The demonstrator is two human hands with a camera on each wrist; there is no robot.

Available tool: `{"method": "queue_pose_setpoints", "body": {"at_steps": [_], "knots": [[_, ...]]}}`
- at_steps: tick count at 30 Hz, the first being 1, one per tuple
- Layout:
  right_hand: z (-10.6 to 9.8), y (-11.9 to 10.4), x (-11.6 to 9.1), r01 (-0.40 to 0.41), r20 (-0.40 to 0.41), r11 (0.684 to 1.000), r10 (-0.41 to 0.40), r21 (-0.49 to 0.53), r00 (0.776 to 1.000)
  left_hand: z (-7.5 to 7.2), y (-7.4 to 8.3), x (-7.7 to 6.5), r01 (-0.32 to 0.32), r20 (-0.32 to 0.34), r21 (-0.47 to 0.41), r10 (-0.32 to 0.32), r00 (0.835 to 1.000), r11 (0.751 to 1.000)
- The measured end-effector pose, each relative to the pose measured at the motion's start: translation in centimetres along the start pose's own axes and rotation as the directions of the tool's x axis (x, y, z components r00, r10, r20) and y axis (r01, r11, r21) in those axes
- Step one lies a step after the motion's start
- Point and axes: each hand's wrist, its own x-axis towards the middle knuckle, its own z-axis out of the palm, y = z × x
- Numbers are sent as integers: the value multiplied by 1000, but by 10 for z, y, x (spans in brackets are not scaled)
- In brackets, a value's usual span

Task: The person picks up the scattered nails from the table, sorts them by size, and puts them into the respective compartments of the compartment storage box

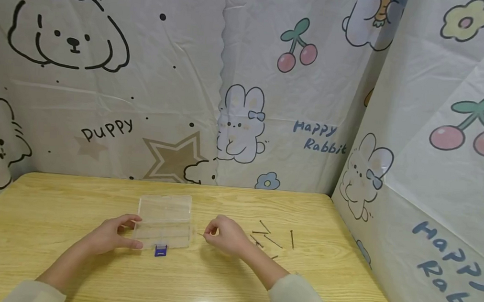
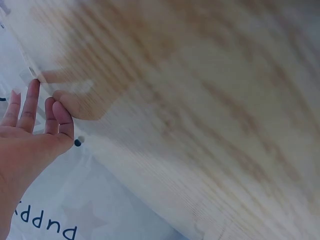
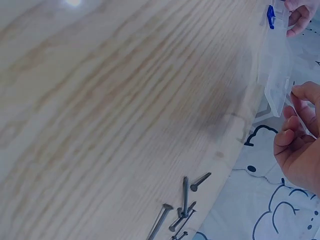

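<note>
A clear plastic box (image 1: 165,208) with a blue clasp (image 1: 161,250) at its front edge rests on the wooden table. My left hand (image 1: 107,236) holds it at the left side, thumb by the front corner and fingers at the edge. In the left wrist view, fingertips (image 2: 34,85) of that hand meet the box's side. Just right of the box, my right hand (image 1: 227,236) pinches a thin nail (image 1: 200,234) between thumb and forefinger, its end pointing toward the box. In the right wrist view, the right hand (image 3: 302,135) appears beside the box (image 3: 277,82).
Several loose nails (image 1: 273,241) lie scattered to the right of my right hand, one nail (image 1: 292,239) apart from the others. The wooden table (image 1: 69,193) ends at a printed cloth (image 1: 179,78) at the back, and another cloth side (image 1: 442,187) rises on the right.
</note>
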Motion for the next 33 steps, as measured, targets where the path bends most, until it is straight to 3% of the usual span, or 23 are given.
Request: {"method": "queue_pose_setpoints", "body": {"at_steps": [25, 33], "knots": [[9, -23, 20, 29, 11, 1000, -29, 7, 1000, 0, 3, -2, 3, -3, 3, -3, 1000, 1000], [17, -37, 29, 72, 15, 997, -71, -28, 997, -1, 1, 0, -12, -4, -1, 12, 1000, 1000]]}}
